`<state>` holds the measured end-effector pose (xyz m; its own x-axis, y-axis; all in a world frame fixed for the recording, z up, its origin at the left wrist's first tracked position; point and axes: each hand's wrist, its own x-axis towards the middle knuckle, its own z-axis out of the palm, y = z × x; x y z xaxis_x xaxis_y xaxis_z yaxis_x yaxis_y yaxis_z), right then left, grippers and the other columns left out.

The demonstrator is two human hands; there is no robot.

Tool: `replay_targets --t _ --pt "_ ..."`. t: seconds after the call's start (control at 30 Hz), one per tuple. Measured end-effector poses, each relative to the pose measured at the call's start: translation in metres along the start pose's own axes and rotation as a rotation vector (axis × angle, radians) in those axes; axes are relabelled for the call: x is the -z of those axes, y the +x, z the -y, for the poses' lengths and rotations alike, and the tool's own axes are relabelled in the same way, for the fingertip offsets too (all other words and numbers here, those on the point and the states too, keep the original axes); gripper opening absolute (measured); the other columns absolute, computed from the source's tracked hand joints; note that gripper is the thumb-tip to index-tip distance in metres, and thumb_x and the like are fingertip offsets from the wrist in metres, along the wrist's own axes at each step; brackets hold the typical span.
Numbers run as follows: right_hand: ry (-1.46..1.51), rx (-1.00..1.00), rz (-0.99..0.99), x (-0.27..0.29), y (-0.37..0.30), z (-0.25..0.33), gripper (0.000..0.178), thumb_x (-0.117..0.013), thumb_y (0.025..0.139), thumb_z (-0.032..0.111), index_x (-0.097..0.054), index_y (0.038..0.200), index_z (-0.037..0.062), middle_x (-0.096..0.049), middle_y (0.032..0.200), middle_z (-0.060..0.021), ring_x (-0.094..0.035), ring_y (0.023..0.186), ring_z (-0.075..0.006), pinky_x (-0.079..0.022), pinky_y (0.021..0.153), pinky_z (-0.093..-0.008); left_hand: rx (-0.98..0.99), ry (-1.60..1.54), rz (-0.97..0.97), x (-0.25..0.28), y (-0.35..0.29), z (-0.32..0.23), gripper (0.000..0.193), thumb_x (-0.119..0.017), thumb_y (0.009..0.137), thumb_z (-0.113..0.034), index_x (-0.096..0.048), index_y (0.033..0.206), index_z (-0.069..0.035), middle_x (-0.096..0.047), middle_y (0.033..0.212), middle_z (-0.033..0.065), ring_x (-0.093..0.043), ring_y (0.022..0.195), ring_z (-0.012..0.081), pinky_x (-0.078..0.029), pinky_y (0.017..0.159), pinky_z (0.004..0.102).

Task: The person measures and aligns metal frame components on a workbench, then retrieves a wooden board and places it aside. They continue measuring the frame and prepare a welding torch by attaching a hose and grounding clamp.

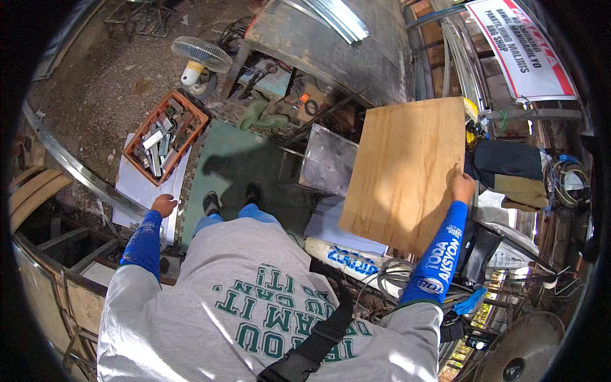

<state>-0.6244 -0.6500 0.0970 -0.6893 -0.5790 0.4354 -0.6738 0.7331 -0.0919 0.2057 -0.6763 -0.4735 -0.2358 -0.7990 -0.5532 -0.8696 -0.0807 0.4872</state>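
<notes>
A square plywood board stands tilted at the right, its pale face lit in patches. My right hand grips its right edge, with the thumb lying on the face and the other fingers out of sight behind. Off to the left, my left hand hangs with its fingers loosely curled, and nothing shows in it. Nearest to that hand is a white sheet on the floor. An orange plastic crate holding metal offcuts rests on the sheet.
A large workbench carries metal profiles at the far side. A standing fan is beyond the crate. Beside the board are a grey metal panel and coiled cable. A curved metal bar crosses the left side.
</notes>
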Motion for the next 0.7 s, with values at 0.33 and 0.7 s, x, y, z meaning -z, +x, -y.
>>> replay_targets --t 0.33,0.7 --pt "0.063 0.082 -0.035 0.004 -0.008 -0.012 0.06 -0.068 0.091 0.051 -0.073 0.09 -0.0089 -0.07 0.091 -0.0336 -0.069 0.09 -0.0471 -0.052 0.083 -0.0495 0.019 -0.095 0.047 -0.01 -0.007 -0.009 0.053 -0.068 0.087 -0.043 -0.073 0.118 0.0 -0.069 0.124 0.0238 -0.065 0.117 0.0388 -0.048 0.106 0.0442" --pt "0.012 -0.031 0.007 0.03 -0.023 -0.071 0.065 -0.069 0.089 0.057 -0.074 0.097 -0.0077 -0.071 0.09 -0.0316 -0.072 0.091 -0.0438 -0.054 0.082 -0.0462 0.038 -0.039 0.114 0.005 -0.012 -0.039 0.055 -0.068 0.087 -0.043 -0.073 0.118 0.002 -0.07 0.12 0.0245 -0.066 0.114 0.0392 -0.049 0.105 0.0445"
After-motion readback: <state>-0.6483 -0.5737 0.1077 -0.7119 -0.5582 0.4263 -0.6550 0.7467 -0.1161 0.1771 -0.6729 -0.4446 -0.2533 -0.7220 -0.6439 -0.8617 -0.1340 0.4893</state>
